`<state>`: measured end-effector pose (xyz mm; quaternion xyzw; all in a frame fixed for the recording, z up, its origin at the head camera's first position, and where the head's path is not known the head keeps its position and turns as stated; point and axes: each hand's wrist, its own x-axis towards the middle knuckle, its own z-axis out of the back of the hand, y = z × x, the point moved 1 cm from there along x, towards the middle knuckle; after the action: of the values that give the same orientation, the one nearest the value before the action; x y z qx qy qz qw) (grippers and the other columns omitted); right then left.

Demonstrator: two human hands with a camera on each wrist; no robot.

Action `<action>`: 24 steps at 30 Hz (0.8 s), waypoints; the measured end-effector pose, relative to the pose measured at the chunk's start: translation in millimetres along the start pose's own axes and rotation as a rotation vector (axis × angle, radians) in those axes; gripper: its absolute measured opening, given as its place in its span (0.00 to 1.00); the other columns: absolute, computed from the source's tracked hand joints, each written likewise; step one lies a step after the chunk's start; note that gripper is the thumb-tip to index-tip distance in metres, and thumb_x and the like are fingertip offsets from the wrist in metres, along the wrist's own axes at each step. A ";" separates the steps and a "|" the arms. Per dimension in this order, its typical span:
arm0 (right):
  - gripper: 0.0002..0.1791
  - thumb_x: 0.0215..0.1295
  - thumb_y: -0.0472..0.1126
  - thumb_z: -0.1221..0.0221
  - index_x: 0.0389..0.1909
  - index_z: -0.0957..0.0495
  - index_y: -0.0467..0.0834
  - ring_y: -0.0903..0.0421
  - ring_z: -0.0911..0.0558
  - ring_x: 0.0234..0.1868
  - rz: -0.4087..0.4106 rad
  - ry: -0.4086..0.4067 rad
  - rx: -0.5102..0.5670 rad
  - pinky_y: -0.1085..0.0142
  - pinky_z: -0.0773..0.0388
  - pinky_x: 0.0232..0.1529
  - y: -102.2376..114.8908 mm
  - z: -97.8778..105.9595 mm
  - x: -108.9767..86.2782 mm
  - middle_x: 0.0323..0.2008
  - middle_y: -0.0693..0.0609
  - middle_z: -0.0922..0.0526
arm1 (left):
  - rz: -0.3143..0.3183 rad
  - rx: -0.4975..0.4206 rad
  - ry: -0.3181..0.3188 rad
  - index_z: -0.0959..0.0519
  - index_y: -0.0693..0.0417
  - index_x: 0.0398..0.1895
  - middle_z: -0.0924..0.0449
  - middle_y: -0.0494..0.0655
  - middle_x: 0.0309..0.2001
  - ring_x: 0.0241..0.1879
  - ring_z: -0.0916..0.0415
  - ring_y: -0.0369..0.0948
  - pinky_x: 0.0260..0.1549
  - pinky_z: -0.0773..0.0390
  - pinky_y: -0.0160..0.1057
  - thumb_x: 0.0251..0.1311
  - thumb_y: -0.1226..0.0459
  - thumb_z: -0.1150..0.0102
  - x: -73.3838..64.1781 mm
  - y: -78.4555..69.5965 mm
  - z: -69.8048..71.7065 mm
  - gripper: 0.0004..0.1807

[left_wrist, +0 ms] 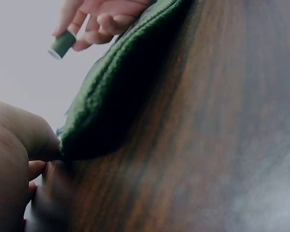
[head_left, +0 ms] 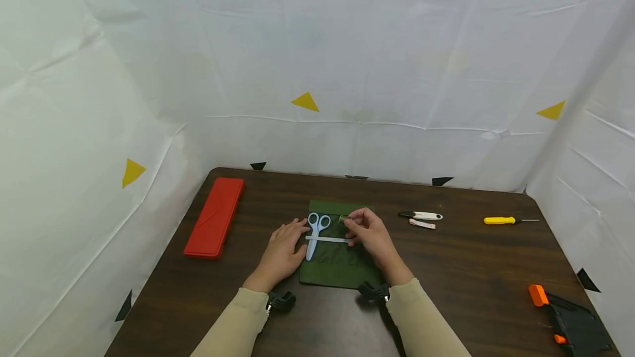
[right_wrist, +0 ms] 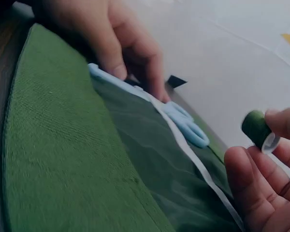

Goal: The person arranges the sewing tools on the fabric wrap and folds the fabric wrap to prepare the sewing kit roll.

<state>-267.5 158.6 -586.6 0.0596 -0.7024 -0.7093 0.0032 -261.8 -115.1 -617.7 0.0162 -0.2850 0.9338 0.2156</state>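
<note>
My right hand point(head_left: 369, 234) pinches a small spool of green thread point(right_wrist: 256, 126) between thumb and fingers, raised over the right part of an open green fabric pouch point(head_left: 327, 275). White plastic shows at the spool's end. Light-blue scissors point(head_left: 315, 236) lie along the pouch's left side, handles toward the far edge, under a white elastic strap point(head_left: 333, 239) that crosses the pouch. My left hand point(head_left: 284, 249) rests at the pouch's left edge beside the scissors, fingers extended. In the right wrist view its thumb touches the scissors' blade part.
On the left lies a red case point(head_left: 215, 216). Right of the pouch are a black-and-white tool point(head_left: 421, 215) and a small whitish strip-like item point(head_left: 422, 224). Farther right lies a yellow-handled screwdriver point(head_left: 500, 220). A black-and-orange tool point(head_left: 575, 321) sits at the near right edge.
</note>
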 end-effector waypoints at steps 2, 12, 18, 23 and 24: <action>0.17 0.78 0.43 0.33 0.57 0.22 0.38 0.49 0.11 0.37 0.007 -0.008 0.009 0.57 0.07 0.38 -3.4 -5.0 2.7 0.49 0.32 0.16 | 0.004 0.004 0.004 0.23 0.47 0.74 0.32 0.45 0.83 0.86 0.41 0.50 0.85 0.45 0.62 0.76 0.60 0.38 -0.6 1.2 0.0 0.25; 0.15 0.76 0.44 0.31 0.52 0.20 0.40 0.45 0.09 0.35 0.014 -0.010 -0.087 0.56 0.07 0.38 -15.4 -15.2 6.6 0.43 0.34 0.15 | -0.012 -0.018 -0.008 0.23 0.48 0.73 0.31 0.47 0.83 0.85 0.40 0.52 0.84 0.45 0.64 0.76 0.61 0.38 0.5 1.1 0.0 0.24; 0.14 0.76 0.44 0.31 0.52 0.20 0.40 0.46 0.09 0.35 -0.008 -0.008 -0.108 0.56 0.07 0.37 -12.8 -15.1 6.9 0.42 0.36 0.14 | 0.001 -0.082 -0.023 0.22 0.49 0.71 0.30 0.48 0.82 0.85 0.39 0.53 0.84 0.44 0.65 0.75 0.62 0.37 2.1 1.7 0.0 0.23; 0.14 0.75 0.44 0.30 0.53 0.17 0.41 0.48 0.10 0.34 -0.008 0.003 -0.104 0.56 0.07 0.36 -14.0 -15.3 9.1 0.41 0.35 0.15 | 0.043 -0.203 -0.034 0.21 0.51 0.69 0.29 0.53 0.81 0.84 0.39 0.56 0.83 0.45 0.68 0.76 0.62 0.37 4.6 -1.5 3.3 0.21; 0.13 0.75 0.43 0.30 0.53 0.16 0.41 0.48 0.09 0.34 -0.013 0.003 -0.102 0.56 0.07 0.36 -14.6 -15.7 9.2 0.40 0.35 0.15 | 0.047 -0.216 -0.035 0.20 0.51 0.68 0.29 0.55 0.80 0.83 0.38 0.58 0.82 0.43 0.68 0.76 0.62 0.36 4.7 -3.7 4.4 0.21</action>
<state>-274.0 142.3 -602.0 0.0650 -0.6651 -0.7439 0.0027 -264.9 -112.9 -611.3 0.0024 -0.3881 0.9019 0.1893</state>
